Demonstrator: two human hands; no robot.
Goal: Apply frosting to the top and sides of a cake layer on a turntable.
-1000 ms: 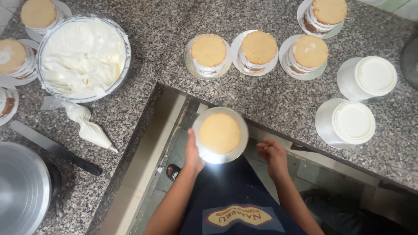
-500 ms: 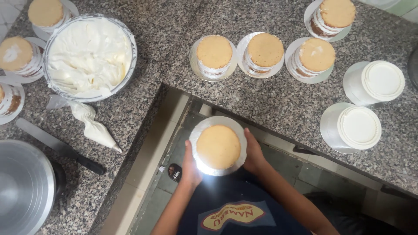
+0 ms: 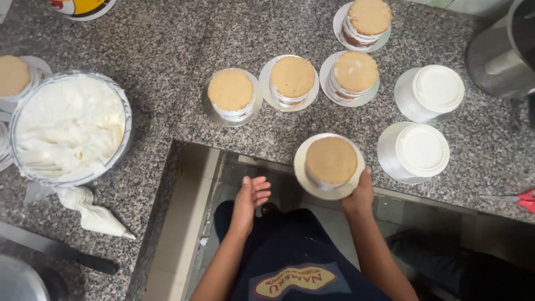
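My right hand (image 3: 359, 196) grips the near rim of a round board carrying a small layered cake (image 3: 331, 161), held over the front edge of the granite counter (image 3: 167, 50). My left hand (image 3: 249, 198) hangs free below the counter edge, fingers apart and empty. Behind the held cake stand three similar small cakes on boards (image 3: 230, 92), (image 3: 292, 79), (image 3: 353, 74), and another further back (image 3: 368, 18).
Two white-frosted cakes (image 3: 421, 150), (image 3: 436, 89) sit at the right. A large bowl of white cream (image 3: 67, 131) and a piping bag (image 3: 92, 214) lie at the left. Red-handled scissors (image 3: 521, 199) rest at the right edge; a metal pot (image 3: 499, 50) stands back right.
The cake on its board has moved right and forward onto the counter edge. My left hand has let go of it; only my right hand holds it now.
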